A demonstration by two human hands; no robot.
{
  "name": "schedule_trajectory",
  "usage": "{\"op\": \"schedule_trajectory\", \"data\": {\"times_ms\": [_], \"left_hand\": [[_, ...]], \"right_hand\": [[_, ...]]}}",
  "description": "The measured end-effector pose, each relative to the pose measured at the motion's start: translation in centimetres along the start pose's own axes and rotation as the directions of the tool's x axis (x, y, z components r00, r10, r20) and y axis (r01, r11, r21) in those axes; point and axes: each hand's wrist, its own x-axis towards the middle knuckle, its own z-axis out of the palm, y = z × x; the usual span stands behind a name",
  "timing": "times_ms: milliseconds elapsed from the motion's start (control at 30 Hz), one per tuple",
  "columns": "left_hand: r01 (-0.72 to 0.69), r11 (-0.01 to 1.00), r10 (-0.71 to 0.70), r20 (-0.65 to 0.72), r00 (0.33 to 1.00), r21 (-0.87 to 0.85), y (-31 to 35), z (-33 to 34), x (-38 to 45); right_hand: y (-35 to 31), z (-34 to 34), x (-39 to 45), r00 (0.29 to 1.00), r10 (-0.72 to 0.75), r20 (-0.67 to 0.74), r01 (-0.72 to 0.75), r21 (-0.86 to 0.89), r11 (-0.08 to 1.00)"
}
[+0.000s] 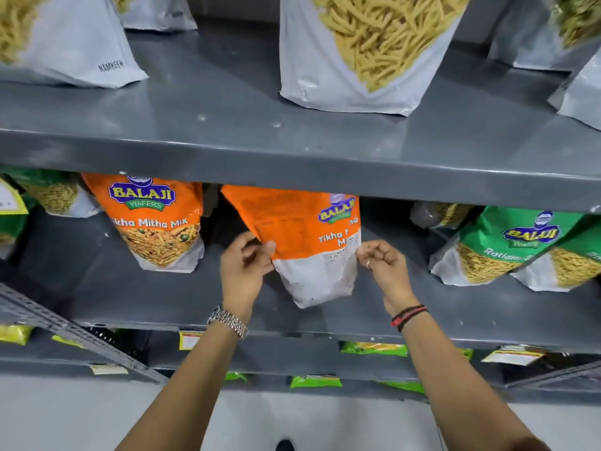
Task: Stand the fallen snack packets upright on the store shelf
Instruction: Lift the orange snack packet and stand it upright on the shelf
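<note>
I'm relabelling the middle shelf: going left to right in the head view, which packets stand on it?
Orange Tikha Mitha Mix packet → orange packet held by both hands → green Balaji packet. The packets at the far left edge and behind are too overlapped to place.

Viewpoint: head camera is looking forward and down at grey shelving (292, 151).
Nearness: sitting close, fingers (260, 252) landing mid-picture, floor (65, 418) lying below them.
Shared views: only one view.

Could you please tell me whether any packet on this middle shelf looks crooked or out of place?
Yes. The orange packet held between the left hand and right hand is twisted, showing mostly its printed back, and leans. The orange packet beside it stands upright, facing front.
</note>
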Motion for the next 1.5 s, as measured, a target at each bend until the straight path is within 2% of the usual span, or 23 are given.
{"op": "schedule_trajectory", "data": {"times_ms": [67, 200, 300, 333, 400, 467, 533, 600, 667, 733, 833, 933, 1067, 1133, 1267, 1333, 1400, 1500], "left_hand": [[-0.054, 0.991, 0.055, -0.002, 0.998, 0.124, 0.4, 0.2, 1.3], [-0.066, 0.947, 0.086, -0.050, 0.995, 0.315, -0.9, 0.5, 2.1], [-0.078, 0.964, 0.102, -0.080, 0.992, 0.255, -1.6, 0.7, 0.6], [-0.047, 0.975, 0.068, -0.090, 0.994, 0.218, -2.0, 1.0, -0.4], [0.102, 0.971, -0.080, -0.109, 0.991, 0.217, -3.3, 1.6, -2.5], [0.232, 0.961, -0.228, -0.040, 0.973, 0.151, -4.6, 2.5, -4.2], [0.253, 0.963, -0.257, 0.027, 0.966, 0.095, -4.7, 3.6, -4.4], [0.257, 0.963, -0.257, -0.018, 0.966, 0.078, -4.2, 4.8, -2.9], [0.338, 0.937, -0.334, -0.056, 0.941, 0.088, -3.2, 5.8, -1.1], [0.368, 0.924, -0.368, -0.021, 0.930, 0.106, -2.9, 6.3, 0.4], [0.367, 0.920, -0.377, 0.057, 0.925, 0.137, -2.5, 6.3, 1.3], [0.375, 0.921, -0.380, 0.035, 0.924, 0.104, -2.0, 5.4, 0.1], [0.358, 0.928, -0.360, 0.002, 0.933, 0.104, -3.8, 3.2, -4.0], [0.332, 0.937, -0.337, 0.030, 0.941, 0.110, -4.3, 3.0, -6.1], [0.266, 0.960, -0.278, 0.182, 0.943, 0.089, -3.5, 4.7, -8.5], [0.218, 0.973, -0.229, 0.212, 0.950, 0.074, -3.7, 5.4, -7.8], [0.188, 0.977, -0.202, 0.159, 0.966, 0.095, -4.3, 5.7, -6.3], [0.169, 0.968, -0.191, 0.106, 0.976, 0.183, -4.4, 5.4, -3.5]], "right_hand": [[0.5, 0.9, 0.7, 1.000, -0.005, -0.006, 0.006, 0.009, 1.000], [1.4, 2.7, 1.8, 1.000, -0.015, -0.012, 0.016, 0.058, 0.998], [1.4, 3.3, 1.7, 1.000, 0.014, 0.005, -0.014, 0.093, 0.996], [1.4, 3.3, 1.7, 0.999, 0.032, 0.012, -0.033, 0.113, 0.993], [1.1, 3.1, 1.5, 0.995, 0.096, 0.000, -0.095, 0.170, 0.981], [0.9, 2.9, 0.9, 0.989, 0.150, -0.014, -0.145, 0.172, 0.974], [1.1, 2.8, -0.7, 0.989, 0.145, -0.015, -0.142, 0.115, 0.983], [1.6, 2.8, -2.9, 0.994, 0.108, 0.008, -0.108, 0.091, 0.990], [2.3, 3.3, -5.0, 0.995, 0.094, 0.047, -0.097, 0.085, 0.992], [2.6, 4.3, -6.5, 0.991, 0.105, 0.078, -0.113, 0.109, 0.988], [2.6, 5.7, -7.0, 0.990, 0.106, 0.092, -0.115, 0.104, 0.988], [2.8, 5.3, -6.9, 0.992, 0.084, 0.097, -0.092, 0.080, 0.993], [2.8, 3.1, -5.9, 0.993, 0.045, -0.110, -0.029, 0.141, 0.990], [2.4, 2.5, -4.1, 0.986, 0.084, -0.145, -0.062, 0.147, 0.987], [0.9, 3.5, -0.6, 0.989, 0.149, -0.004, -0.149, 0.082, 0.986], [0.3, 4.3, -0.2, 0.987, 0.144, 0.073, -0.150, 0.084, 0.985], [0.5, 5.0, -0.3, 0.987, 0.143, 0.070, -0.150, 0.101, 0.984], [1.5, 5.7, -1.8, 0.996, 0.081, -0.033, -0.078, 0.081, 0.994]]}}
